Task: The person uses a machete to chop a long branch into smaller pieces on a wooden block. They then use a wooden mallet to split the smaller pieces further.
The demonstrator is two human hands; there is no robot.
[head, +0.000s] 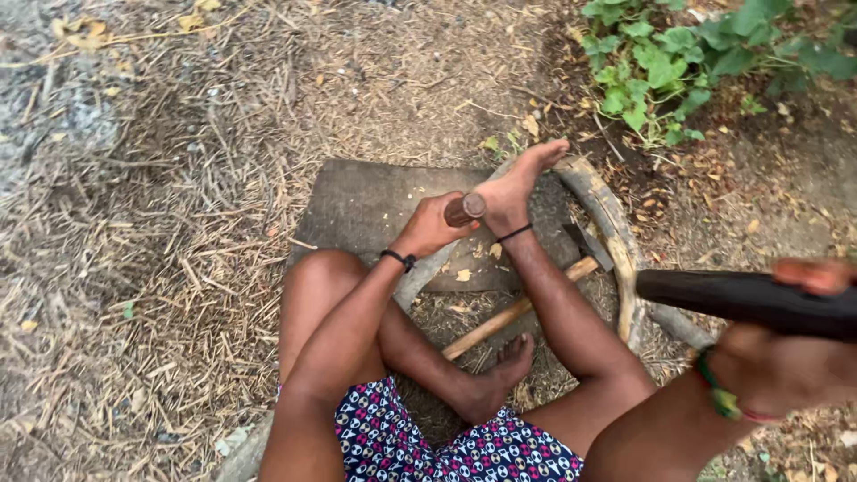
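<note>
Seated on the ground, my right hand [786,361] grips a dark club-like tool [750,299], raised near the camera (slightly blurred). Further out, my left hand [428,228] is wrapped around a short wooden peg [465,209], held upright on a flat stone slab [357,201] beside my bare foot [513,192]. I judge this the striking step; the blow needs a steady peg. A hammer [527,303] lies between my legs. Beyond: straw-strewn dirt [161,223], green plants [678,54].

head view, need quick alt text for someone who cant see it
A person sitting on straw-strewn ground grips a short brown wooden stick upright in the left hand on a flat grey board, braced by a bare foot. The right hand raises a dark club; a wooden-handled hammer lies beneath the leg.
</note>
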